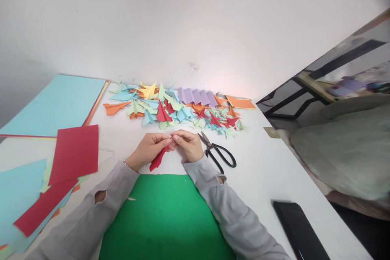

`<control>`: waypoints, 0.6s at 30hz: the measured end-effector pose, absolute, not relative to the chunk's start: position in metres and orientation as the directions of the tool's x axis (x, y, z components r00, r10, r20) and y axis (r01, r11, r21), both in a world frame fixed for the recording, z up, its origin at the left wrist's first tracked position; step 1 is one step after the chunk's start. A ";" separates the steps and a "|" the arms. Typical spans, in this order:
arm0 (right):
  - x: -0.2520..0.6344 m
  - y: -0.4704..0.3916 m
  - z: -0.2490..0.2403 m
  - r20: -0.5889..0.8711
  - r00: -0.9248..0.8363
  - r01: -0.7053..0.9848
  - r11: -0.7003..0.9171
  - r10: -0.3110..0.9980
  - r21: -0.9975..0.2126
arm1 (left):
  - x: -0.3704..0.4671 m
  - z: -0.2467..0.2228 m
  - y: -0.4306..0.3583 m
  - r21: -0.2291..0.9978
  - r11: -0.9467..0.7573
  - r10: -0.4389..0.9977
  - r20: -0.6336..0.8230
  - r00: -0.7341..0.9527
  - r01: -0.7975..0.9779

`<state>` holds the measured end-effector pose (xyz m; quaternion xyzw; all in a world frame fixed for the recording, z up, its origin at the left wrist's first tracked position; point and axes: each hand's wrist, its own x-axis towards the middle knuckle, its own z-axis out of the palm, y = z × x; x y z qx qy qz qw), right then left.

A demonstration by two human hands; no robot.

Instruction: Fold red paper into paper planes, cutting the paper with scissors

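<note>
A small folded piece of red paper (158, 160) is pinched between my two hands above the white table, just beyond a green sheet (164, 219). My left hand (148, 149) grips it with thumb and forefinger, its loose end hanging toward me. The fingertips of my right hand (189, 144) meet the left ones at the upper end of the paper. Behind them lies a pile of small folded paper planes (164, 113) in many colours. Black-handled scissors (217, 152) rest just right of my right hand, blades pointing away.
Large light-blue sheets (57, 105), a red sheet (74, 154) and more coloured strips lie at the left. A pleated purple paper (196, 96) and orange paper (240, 102) are by the wall. A black phone (300, 229) lies at the front right. Grey cloth (347, 142) is beyond the table edge.
</note>
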<state>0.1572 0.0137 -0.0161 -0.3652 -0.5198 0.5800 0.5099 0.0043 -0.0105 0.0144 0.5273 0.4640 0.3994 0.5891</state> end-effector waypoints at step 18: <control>0.157 0.013 -0.014 0.105 -0.230 -0.212 0.056 0.968 -0.976 | 0.002 0.012 -0.010 0.985 0.149 0.956 -0.167 0.239 0.092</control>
